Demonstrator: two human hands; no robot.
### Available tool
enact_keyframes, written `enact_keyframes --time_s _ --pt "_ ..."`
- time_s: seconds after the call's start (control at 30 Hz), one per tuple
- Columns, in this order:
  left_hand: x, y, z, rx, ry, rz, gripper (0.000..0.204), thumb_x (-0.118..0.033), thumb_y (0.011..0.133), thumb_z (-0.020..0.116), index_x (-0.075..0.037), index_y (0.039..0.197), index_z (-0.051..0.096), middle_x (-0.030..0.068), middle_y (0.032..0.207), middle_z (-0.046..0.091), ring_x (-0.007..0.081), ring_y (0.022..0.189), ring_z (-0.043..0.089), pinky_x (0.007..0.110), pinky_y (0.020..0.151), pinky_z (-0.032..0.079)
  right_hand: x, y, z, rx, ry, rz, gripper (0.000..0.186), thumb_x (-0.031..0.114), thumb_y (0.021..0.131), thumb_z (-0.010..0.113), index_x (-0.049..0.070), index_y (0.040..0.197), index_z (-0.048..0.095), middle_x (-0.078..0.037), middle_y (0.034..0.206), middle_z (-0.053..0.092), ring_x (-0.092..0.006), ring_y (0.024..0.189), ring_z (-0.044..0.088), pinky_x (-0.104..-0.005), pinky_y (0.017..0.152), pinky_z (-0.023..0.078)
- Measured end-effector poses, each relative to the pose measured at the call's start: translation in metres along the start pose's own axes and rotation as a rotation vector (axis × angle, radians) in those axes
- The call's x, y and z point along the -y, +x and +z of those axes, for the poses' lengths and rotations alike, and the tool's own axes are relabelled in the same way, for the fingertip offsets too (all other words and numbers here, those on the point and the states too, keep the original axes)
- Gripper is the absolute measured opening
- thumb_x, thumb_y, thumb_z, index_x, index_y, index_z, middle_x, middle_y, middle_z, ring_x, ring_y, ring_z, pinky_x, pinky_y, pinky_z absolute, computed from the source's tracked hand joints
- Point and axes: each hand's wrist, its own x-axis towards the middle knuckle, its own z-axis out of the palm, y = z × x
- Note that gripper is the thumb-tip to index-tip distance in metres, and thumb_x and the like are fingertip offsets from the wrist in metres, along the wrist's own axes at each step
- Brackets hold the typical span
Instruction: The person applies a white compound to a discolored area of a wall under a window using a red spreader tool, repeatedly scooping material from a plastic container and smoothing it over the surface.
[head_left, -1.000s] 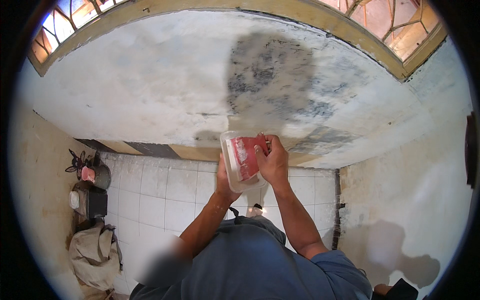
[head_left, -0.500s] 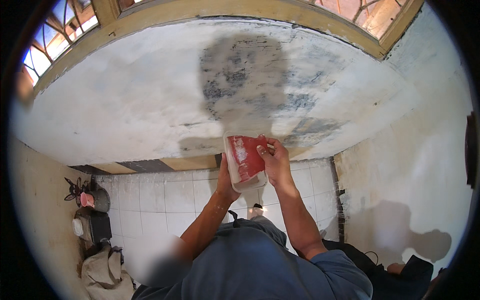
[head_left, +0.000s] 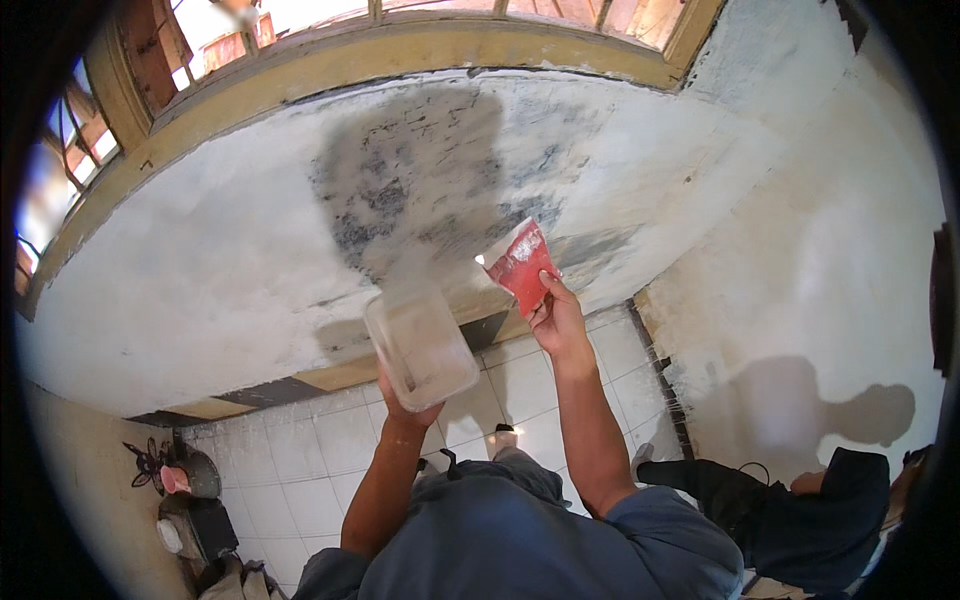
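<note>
My left hand (head_left: 405, 398) grips a translucent rectangular plastic tub (head_left: 424, 350) by its near left side; pale residue clouds its inside. My right hand (head_left: 558, 315) pinches a red putty scraper (head_left: 524, 268) by its lower edge, thumb on top. White paste smears the scraper's face and far edge. It is held up to the right of the tub, apart from it. In front stands a whitish wall (head_left: 250, 220) with dark, rough patches, partly under my shadow. Whether the scraper touches the wall, I cannot tell.
A yellow window frame (head_left: 400, 58) runs above the wall. On the left floor are a grey bucket (head_left: 204, 474) with a pink cup (head_left: 174, 480) and a dark box (head_left: 208, 528). Another person in dark clothes (head_left: 815, 520) is at the lower right. White tiles (head_left: 300, 460) cover the floor.
The scraper has come out from over the tub and moved up and right in my right hand. The tub has shifted left and tilted. My view has turned somewhat.
</note>
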Motion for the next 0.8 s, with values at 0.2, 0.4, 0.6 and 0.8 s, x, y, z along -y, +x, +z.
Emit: enact_keyframes --time_s 0.2,0.4,0.6,0.8 --pt "-0.012 -0.013 -0.004 -0.023 -0.036 -0.002 0.059 -0.053 0.097 0.044 -0.017 0.143 0.044 0.0075 0.135 0.057 0.0302 0.120 0.058 0.053 0.097 0.050 0.008 0.060 -0.045 -0.045 -0.063 -0.142 0.019 0.010 0.091 0.065 0.007 0.109 0.062 -0.007 0.099 0.067 -0.0180 0.089 0.068 -0.0308 0.075 0.060" --pt "-0.013 -0.020 -0.013 -0.077 0.016 0.012 0.058 -0.052 0.097 0.044 -0.015 0.143 0.045 0.0084 0.133 0.058 0.0301 0.119 0.059 0.052 0.094 0.053 0.064 0.120 0.026 -0.014 -0.158 -0.288 0.012 0.013 0.095 0.057 0.003 0.101 0.060 -0.008 0.090 0.063 -0.0146 0.068 0.060 -0.0258 0.057 0.056" --pt "-0.019 -0.033 0.002 -0.090 -0.036 0.055 0.061 -0.053 0.096 0.045 -0.016 0.144 0.042 0.0085 0.136 0.055 0.0301 0.119 0.059 0.052 0.094 0.053 0.103 0.053 0.093 0.032 -0.206 -0.476 0.010 0.007 0.091 0.056 0.004 0.100 0.060 -0.006 0.092 0.063 -0.0144 0.074 0.060 -0.0263 0.061 0.055" --pt "-0.026 -0.048 -0.007 -0.104 0.003 0.085 0.060 -0.059 0.096 0.042 -0.021 0.143 0.046 0.0036 0.135 0.057 0.0291 0.121 0.058 0.053 0.100 0.049 0.030 0.059 -0.051 -0.128 -0.167 -0.335 0.015 0.003 0.088 0.058 0.006 0.103 0.059 -0.005 0.096 0.062 -0.0183 0.081 0.062 -0.0327 0.066 0.057"
